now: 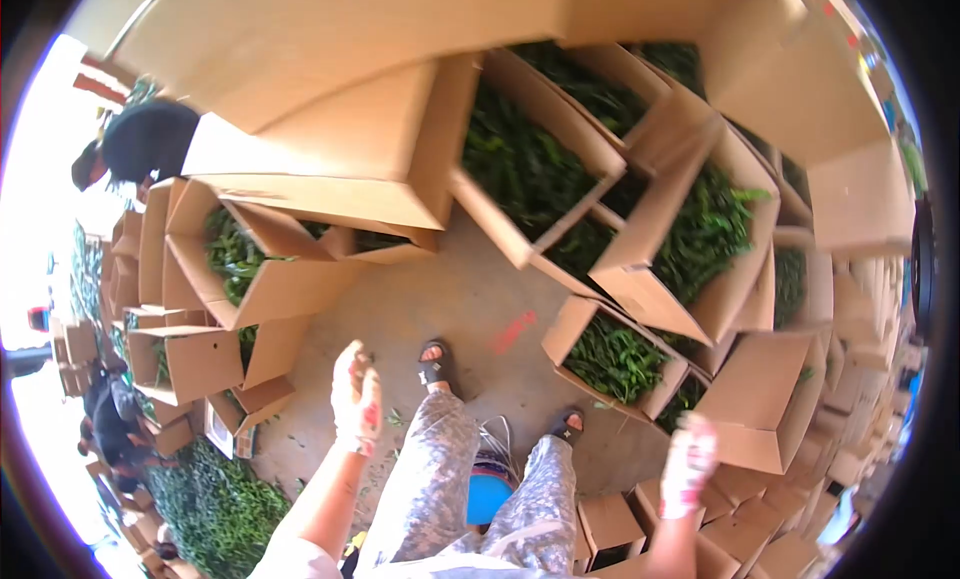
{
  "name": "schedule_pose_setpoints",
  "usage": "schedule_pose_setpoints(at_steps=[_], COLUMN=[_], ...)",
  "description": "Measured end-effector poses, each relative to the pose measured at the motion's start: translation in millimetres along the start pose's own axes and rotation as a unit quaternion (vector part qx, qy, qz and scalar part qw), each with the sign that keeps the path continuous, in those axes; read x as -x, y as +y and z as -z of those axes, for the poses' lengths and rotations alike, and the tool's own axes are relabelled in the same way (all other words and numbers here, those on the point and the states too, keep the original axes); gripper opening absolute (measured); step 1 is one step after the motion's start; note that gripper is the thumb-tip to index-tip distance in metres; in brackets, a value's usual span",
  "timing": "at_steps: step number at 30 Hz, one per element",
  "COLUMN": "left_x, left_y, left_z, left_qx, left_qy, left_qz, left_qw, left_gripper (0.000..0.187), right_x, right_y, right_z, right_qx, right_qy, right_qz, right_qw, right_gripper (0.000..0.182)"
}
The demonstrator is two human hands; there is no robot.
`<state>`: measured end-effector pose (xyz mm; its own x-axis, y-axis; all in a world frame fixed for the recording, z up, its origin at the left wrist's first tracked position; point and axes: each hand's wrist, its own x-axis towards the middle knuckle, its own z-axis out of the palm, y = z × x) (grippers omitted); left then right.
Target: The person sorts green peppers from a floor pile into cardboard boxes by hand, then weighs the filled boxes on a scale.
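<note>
My left hand (356, 399) is raised over the floor at the centre left, palm turned inward, fingers stretched out, nothing in it. On the right, my right hand (690, 463) is up beside an open cardboard box (752, 399), blurred, with its fingers extended and no object showing in it. Both hands look whitish with red patches. Between my legs stands a blue bucket (488, 499). In front of my right side, an open box holds green peppers (615, 359). More green peppers (515, 164) fill larger boxes further ahead.
A large cardboard box (330, 129) overhangs the upper left. Open boxes (205, 364) line the left side, beside a green heap (215, 509) at lower left. People (150, 139) are bent over at far left. Bare concrete floor (480, 279) lies ahead of my feet.
</note>
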<state>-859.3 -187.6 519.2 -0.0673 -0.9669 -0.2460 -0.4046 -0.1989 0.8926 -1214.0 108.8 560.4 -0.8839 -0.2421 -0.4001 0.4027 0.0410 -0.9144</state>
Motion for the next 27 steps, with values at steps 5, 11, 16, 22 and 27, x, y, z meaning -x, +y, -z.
schedule_pose_setpoints(at_steps=[5, 11, 16, 22, 27], left_x=[-123.3, -241.5, -291.6, -203.0, -48.3], left_y=[58.0, -24.2, -149.9, -107.3, -14.1], left_z=[122.9, 244.5, 295.9, 272.8, 231.7], left_qx=[-0.117, -0.309, -0.316, -0.009, -0.061], left_qy=[0.197, 0.278, 0.160, 0.133, 0.099], left_qz=[-0.079, 0.129, 0.234, 0.206, 0.198], left_qw=[0.970, 0.900, 0.906, 0.969, 0.973], left_gripper=[0.055, 0.090, 0.038, 0.017, 0.027], right_x=[92.4, 136.2, 151.8, 150.9, 141.6], right_y=[-7.7, 69.7, 148.0, 192.0, 128.8], right_z=[-302.8, -505.4, -653.4, -643.8, -470.7], right_qx=[0.368, 0.412, 0.526, 0.601, 0.534], right_qy=[-0.464, -0.575, -0.562, -0.514, -0.562], right_qz=[0.349, 0.311, 0.282, 0.428, 0.400], right_qw=[0.726, 0.635, 0.573, 0.437, 0.489], right_gripper=[0.027, 0.042, 0.046, 0.013, 0.010])
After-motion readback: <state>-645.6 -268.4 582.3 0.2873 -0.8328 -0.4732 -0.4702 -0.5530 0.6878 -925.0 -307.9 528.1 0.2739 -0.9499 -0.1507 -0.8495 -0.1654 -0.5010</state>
